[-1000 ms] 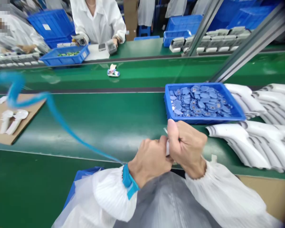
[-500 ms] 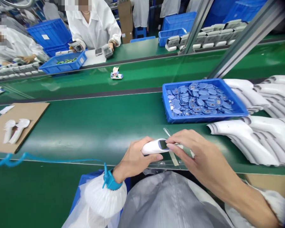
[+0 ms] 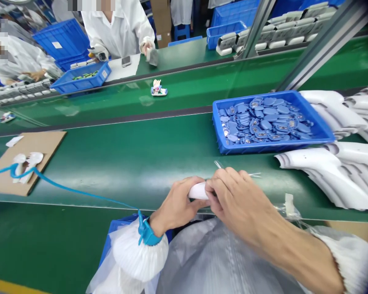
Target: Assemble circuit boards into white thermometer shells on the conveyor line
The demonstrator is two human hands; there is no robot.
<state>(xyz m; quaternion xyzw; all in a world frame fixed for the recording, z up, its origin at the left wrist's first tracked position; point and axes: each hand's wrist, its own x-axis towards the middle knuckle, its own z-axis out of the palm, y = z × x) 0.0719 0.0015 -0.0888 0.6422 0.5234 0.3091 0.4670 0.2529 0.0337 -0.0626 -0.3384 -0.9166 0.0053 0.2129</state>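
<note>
My left hand (image 3: 182,202) is closed round the rear of a white handheld device (image 3: 198,191), held just above the near edge of the green bench. Over the device's front end my right hand (image 3: 233,190) is wrapped, fingers curled down on it. That hand covers the small dark screen, so only a white stretch of casing shows between the two hands. Thin clear strips (image 3: 218,164) stick out behind the right hand. A blue wrist strap (image 3: 149,233) circles my left wrist, and its coiled cord (image 3: 79,190) runs off to the left.
A blue tray (image 3: 217,134) of blue plastic parts stands beyond my right hand. White curved shells (image 3: 325,167) are stacked at the right. Clear film with a pale tape piece (image 3: 290,204) lies by the near edge. Cardboard (image 3: 53,157) bears white shell halves. Co-workers sit across the conveyor (image 3: 190,94).
My right hand has gone from pinching at the screen to wrapping over the front end, hiding the screen. The blue cord has swung up across the cardboard. A small assembly on the conveyor has shifted right.
</note>
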